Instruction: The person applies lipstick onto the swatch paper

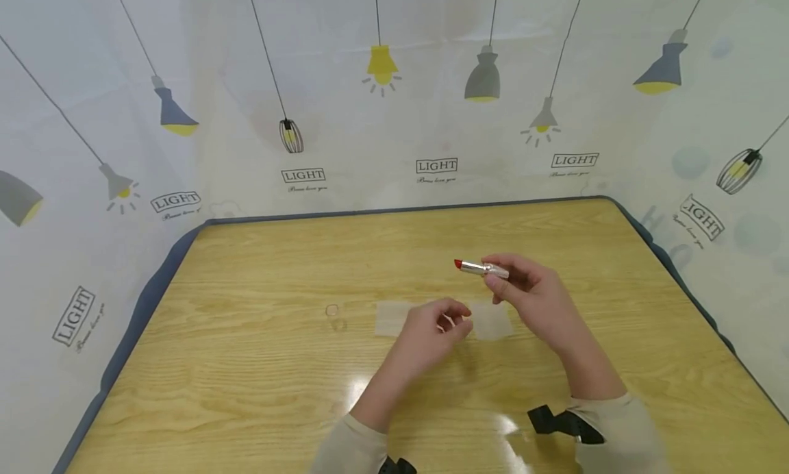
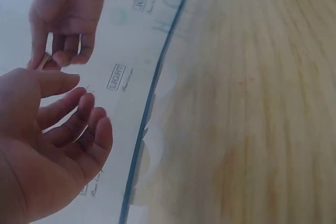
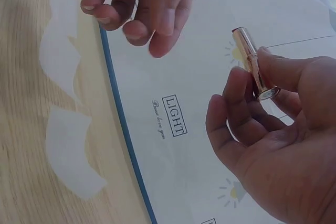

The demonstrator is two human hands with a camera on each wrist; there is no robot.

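My right hand (image 1: 542, 299) holds a lipstick (image 1: 483, 269) by its silver base, pinched between thumb and fingers, above the table. Its red tip is bare and points left in the head view. In the right wrist view the lipstick (image 3: 247, 51) tilts, its shiny tube showing above the thumb. My left hand (image 1: 431, 330) hovers lower and to the left, its fingers loosely bent with nothing between them. The left wrist view shows that same hand (image 2: 58, 145) with the palm partly turned up, just below the right hand (image 2: 68, 14).
Two thin white sheets (image 1: 392, 318) (image 1: 492, 323) lie on the wooden table (image 1: 246, 378), close under the hands. Left of them is a small clear object with a pinkish rim (image 1: 332, 309). A lamp-patterned curtain (image 1: 345, 118) surrounds the table's back and sides.
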